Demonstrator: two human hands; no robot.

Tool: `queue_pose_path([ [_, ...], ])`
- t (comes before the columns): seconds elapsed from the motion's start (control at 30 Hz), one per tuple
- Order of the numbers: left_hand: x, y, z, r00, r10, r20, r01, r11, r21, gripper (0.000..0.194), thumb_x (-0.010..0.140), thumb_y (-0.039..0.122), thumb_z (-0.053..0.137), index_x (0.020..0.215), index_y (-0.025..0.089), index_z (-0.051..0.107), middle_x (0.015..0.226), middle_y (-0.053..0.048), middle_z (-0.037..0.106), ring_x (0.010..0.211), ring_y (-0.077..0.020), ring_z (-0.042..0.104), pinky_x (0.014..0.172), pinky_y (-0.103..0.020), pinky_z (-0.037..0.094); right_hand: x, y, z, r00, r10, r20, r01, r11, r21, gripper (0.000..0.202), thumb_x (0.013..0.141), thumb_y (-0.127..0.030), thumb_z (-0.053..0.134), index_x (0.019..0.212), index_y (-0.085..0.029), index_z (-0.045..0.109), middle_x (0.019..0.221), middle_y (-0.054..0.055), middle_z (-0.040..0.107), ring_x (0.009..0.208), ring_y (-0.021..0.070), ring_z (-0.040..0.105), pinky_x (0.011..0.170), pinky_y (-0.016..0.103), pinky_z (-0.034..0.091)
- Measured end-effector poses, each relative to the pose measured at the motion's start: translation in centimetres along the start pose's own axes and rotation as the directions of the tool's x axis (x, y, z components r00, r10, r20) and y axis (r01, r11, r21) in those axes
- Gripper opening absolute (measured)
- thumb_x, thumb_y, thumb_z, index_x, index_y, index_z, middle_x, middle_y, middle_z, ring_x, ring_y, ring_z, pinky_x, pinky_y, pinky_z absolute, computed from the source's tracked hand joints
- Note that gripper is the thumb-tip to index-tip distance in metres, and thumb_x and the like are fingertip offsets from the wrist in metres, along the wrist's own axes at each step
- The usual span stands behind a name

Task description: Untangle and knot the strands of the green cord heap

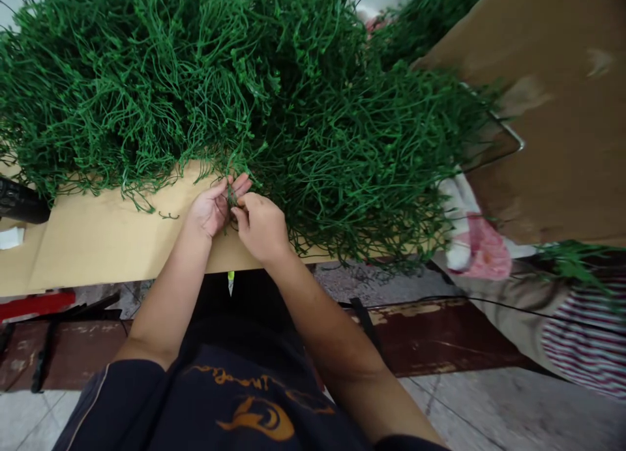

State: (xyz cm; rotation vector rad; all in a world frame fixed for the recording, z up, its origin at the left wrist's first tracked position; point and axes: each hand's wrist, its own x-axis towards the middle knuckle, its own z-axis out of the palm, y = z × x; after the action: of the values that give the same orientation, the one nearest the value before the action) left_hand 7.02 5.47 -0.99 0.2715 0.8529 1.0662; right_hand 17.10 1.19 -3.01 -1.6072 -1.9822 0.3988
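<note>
Thin green stems, apparently artificial plant sprigs (231, 195), run between my two hands at the near edge of a large green heap (186, 73). My left hand (214, 208) is turned palm up and curled around the stems, its fingertips pointing away from me. Thumb and forefinger of my right hand (264, 226) pinch the same stems from the right, with the knuckles upward. How many stems are held is too fine to tell. Under both hands lies a cardboard sheet (112, 236), with a loose bit of stem (169, 216) on it to the left.
A black cylindrical object (22, 200) and a white scrap (10, 238) sit at far left. A pointed yellow-green tipped thing (231, 283) shows below the board's edge. To the right are a big cardboard panel (567, 131), a metal wire frame (513, 138), pink-and-white cloth (482, 246) and a seated person's leg (513, 294).
</note>
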Motion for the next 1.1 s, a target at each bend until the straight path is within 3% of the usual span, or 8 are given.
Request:
queue_pose_path([
  [0.3, 0.6, -0.5, 0.3, 0.987, 0.077, -0.142, -0.078, 0.997, 0.004, 0.024, 0.082, 0.002, 0.042, 0.064, 0.014, 0.05, 0.05, 0.004, 0.049, 0.059, -0.0062, 0.061, 0.079, -0.019, 0.05, -1.5, -0.5, -0.3, 0.999, -0.041, 0.008, 0.04, 0.992, 0.117, 0.019, 0.084, -0.02, 0.036, 0.073, -0.018, 0.051, 0.074, 0.008, 0.058, 0.073, 0.0196, 0.05, 0.067, 0.031, 0.038],
  [0.43, 1.1, 0.6, 0.0, 0.958, 0.154, -0.242, -0.163, 0.986, -0.02, 0.02, 0.083, 0.007, 0.038, 0.069, 0.017, 0.048, 0.053, 0.005, 0.047, 0.049, -0.0052, 0.051, 0.071, -0.02, 0.049, -4.6, -3.3, -0.3, 0.908, -0.409, 0.086, 0.36, 0.87, 0.338, 0.017, 0.077, -0.01, 0.039, 0.068, -0.019, 0.051, 0.067, 0.003, 0.057, 0.065, 0.0148, 0.048, 0.064, 0.028, 0.04],
  [0.5, 1.1, 1.0, -0.2, 0.964, 0.149, -0.218, -0.156, 0.988, -0.014, 0.019, 0.084, 0.008, 0.038, 0.071, 0.017, 0.049, 0.06, 0.003, 0.055, 0.058, -0.0065, 0.057, 0.074, -0.021, 0.049, -5.3, -3.5, -1.4, 0.853, -0.523, 0.007, 0.487, 0.798, 0.355, 0.018, 0.078, -0.009, 0.041, 0.069, -0.02, 0.052, 0.066, 0.002, 0.057, 0.064, 0.0139, 0.048, 0.063, 0.027, 0.041],
  [0.57, 0.9, 1.1, -0.5, 0.985, 0.091, -0.148, -0.093, 0.996, -0.006, 0.02, 0.085, 0.008, 0.038, 0.072, 0.016, 0.051, 0.068, 0.0, 0.062, 0.074, -0.0096, 0.064, 0.079, -0.024, 0.049, -4.7, -2.2, -3.6, 0.879, -0.445, -0.171, 0.474, 0.851, 0.225, 0.016, 0.082, -0.014, 0.043, 0.071, -0.021, 0.053, 0.067, 0.003, 0.057, 0.067, 0.0152, 0.048, 0.063, 0.029, 0.041],
  [0.63, 0.8, 0.9, -0.8, 0.996, 0.04, -0.081, -0.041, 0.999, -0.008, 0.022, 0.087, 0.009, 0.037, 0.073, 0.015, 0.052, 0.076, -0.002, 0.067, 0.088, -0.012, 0.065, 0.083, -0.027, 0.05, -3.4, 0.0, -6.3, 0.894, -0.259, -0.364, 0.285, 0.959, 0.017, 0.016, 0.085, -0.023, 0.045, 0.073, -0.02, 0.055, 0.07, 0.005, 0.057, 0.073, 0.0188, 0.049, 0.068, 0.035, 0.04],
  [0.77, 0.8, 0.5, -0.9, 0.999, 0.019, -0.031, -0.019, 1.0, -0.02, 0.024, 0.089, 0.011, 0.035, 0.073, 0.015, 0.052, 0.083, -0.003, 0.07, 0.094, -0.012, 0.065, 0.085, -0.028, 0.05, -1.4, 3.0, -9.2, 0.775, -0.149, -0.614, 0.049, 0.983, -0.178, 0.03, 0.085, -0.04, 0.045, 0.104, -0.019, 0.057, 0.102, 0.013, 0.052, 0.104, 0.029, 0.044, 0.085, 0.049, 0.034],
  [0.97, 0.9, 0.1, -0.4, 1.0, -0.001, -0.019, 0.001, 1.0, -0.006, 0.023, 0.087, 0.009, 0.038, 0.073, 0.013, 0.055, 0.082, -0.004, 0.07, 0.089, -0.0124, 0.067, 0.087, -0.028, 0.05, -1.1, 0.2, -2.5, 0.965, -0.157, -0.212, 0.134, 0.984, -0.118, 0.029, 0.085, -0.038, 0.046, 0.093, -0.014, 0.059, 0.088, 0.013, 0.06, 0.086, 0.0246, 0.05, 0.075, 0.039, 0.041],
  [1.1, 0.7, 0.1, -0.4, 0.998, 0.023, -0.05, -0.024, 1.0, -0.009, 0.024, 0.086, 0.006, 0.038, 0.07, 0.012, 0.055, 0.076, -0.005, 0.069, 0.083, -0.0116, 0.068, 0.086, -0.024, 0.05, -0.2, -0.5, 0.6, 0.999, -0.031, -0.032, 0.028, 0.996, -0.083, 0.02, 0.085, -0.027, 0.046, 0.087, -0.012, 0.058, 0.085, 0.014, 0.062, 0.079, 0.023, 0.052, 0.07, 0.036, 0.04],
])
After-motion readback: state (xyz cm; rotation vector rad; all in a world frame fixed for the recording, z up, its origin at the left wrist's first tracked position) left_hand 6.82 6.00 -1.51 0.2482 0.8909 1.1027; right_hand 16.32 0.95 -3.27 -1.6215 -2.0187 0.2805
